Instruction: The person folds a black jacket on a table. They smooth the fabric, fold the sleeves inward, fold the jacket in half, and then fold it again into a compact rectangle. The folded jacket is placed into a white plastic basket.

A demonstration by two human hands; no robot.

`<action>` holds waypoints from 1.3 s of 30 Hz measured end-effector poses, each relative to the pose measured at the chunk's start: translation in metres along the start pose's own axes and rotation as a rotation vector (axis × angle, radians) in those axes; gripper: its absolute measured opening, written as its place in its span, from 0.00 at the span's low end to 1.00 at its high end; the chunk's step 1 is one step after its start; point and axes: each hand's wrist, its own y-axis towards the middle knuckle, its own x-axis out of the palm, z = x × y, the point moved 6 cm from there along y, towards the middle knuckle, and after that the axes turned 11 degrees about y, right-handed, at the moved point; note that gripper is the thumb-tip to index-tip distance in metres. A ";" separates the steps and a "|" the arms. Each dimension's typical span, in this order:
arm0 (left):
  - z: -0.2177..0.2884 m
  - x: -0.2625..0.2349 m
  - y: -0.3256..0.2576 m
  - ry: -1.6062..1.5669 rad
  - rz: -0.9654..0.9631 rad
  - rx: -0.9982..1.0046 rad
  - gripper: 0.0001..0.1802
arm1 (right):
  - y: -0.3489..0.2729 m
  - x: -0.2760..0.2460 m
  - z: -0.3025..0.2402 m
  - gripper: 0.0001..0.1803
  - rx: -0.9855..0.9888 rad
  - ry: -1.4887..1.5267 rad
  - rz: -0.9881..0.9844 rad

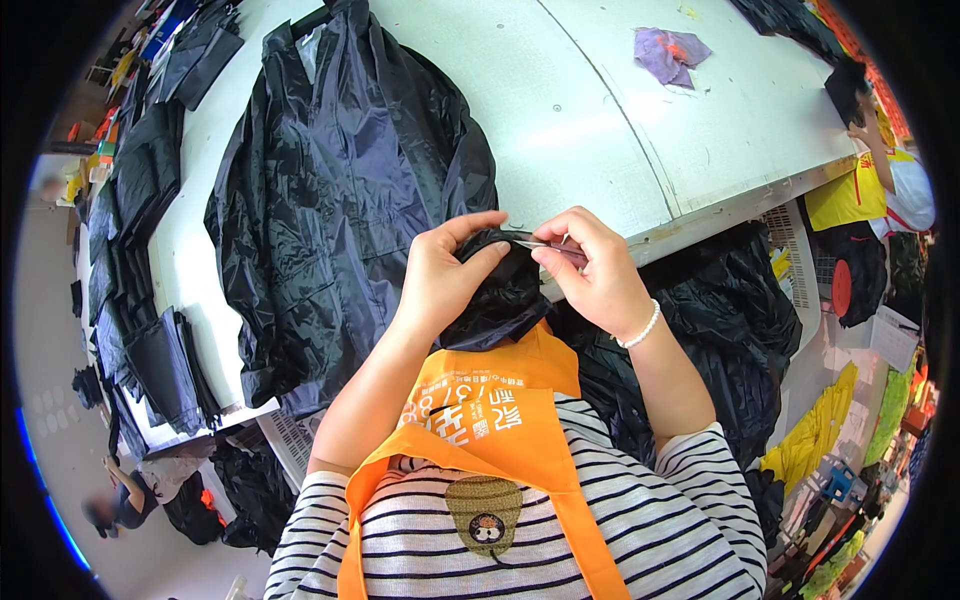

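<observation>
Left hand [440,272]: pinching black cloth [508,295]; best drawn taut.
Right hand [602,268]: pinching metal tool [541,245], tip left (tight quarters, this!); shallow angle's safest.

The head-worn fisheye camera looks down over the wearer's chest [490,490] at nearby hands [435,275] and the tabletop [580,155].

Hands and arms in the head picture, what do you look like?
The left hand and right hand are bare. A white beaded bracelet circles the right wrist. White sleeves with dark stripes leave the forearms uncovered.
</observation>
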 end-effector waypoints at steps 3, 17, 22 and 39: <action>-0.008 0.001 0.001 0.022 -0.031 -0.048 0.08 | 0.000 -0.001 0.006 0.08 0.022 0.059 0.021; -0.018 0.007 0.006 -0.246 -0.196 -0.163 0.11 | 0.007 0.004 0.004 0.09 -0.118 -0.027 0.075; -0.020 0.008 0.005 -0.234 -0.214 -0.175 0.11 | 0.010 0.004 0.003 0.07 -0.121 -0.078 0.089; -0.008 0.002 0.006 0.035 -0.070 -0.063 0.09 | 0.021 0.007 0.003 0.10 -0.145 -0.125 0.114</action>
